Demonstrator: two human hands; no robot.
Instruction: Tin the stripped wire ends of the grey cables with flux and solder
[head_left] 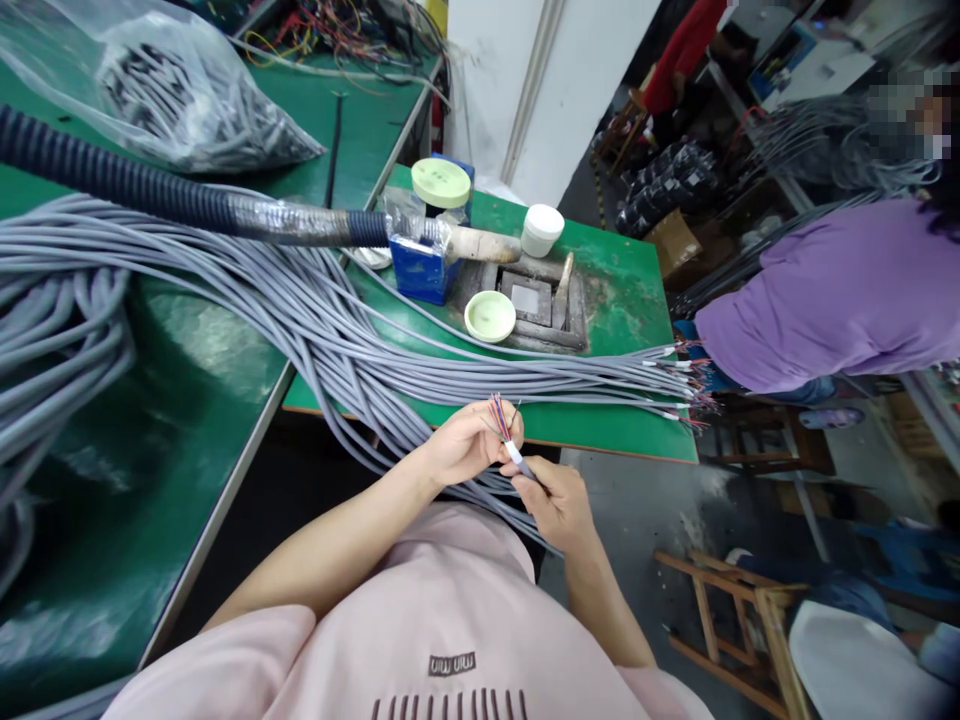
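Observation:
Just in front of my chest, my right hand (561,502) grips a grey cable (524,467) close to its stripped end. A white band (512,450) wraps the cable where the grey jacket stops. Thin coloured wires (499,415), red, blue and dark, fan out upward from it. My left hand (466,442) is curled around these wires, its fingers closed at them; some fingertips are hidden behind the bundle. Beyond my hands, a thick bundle of grey cables (480,378) runs across the green table (615,435), with bared wire ends (694,385) at its right end.
A soldering pot (525,300) with a wooden-handled tool (562,290) sits behind the cables. Around it are a pale green dish (490,316), a white tub (543,230), a blue box (420,270) and a ribbed hose (187,210). A person in purple (832,290) sits at right, near a wooden stool (735,610).

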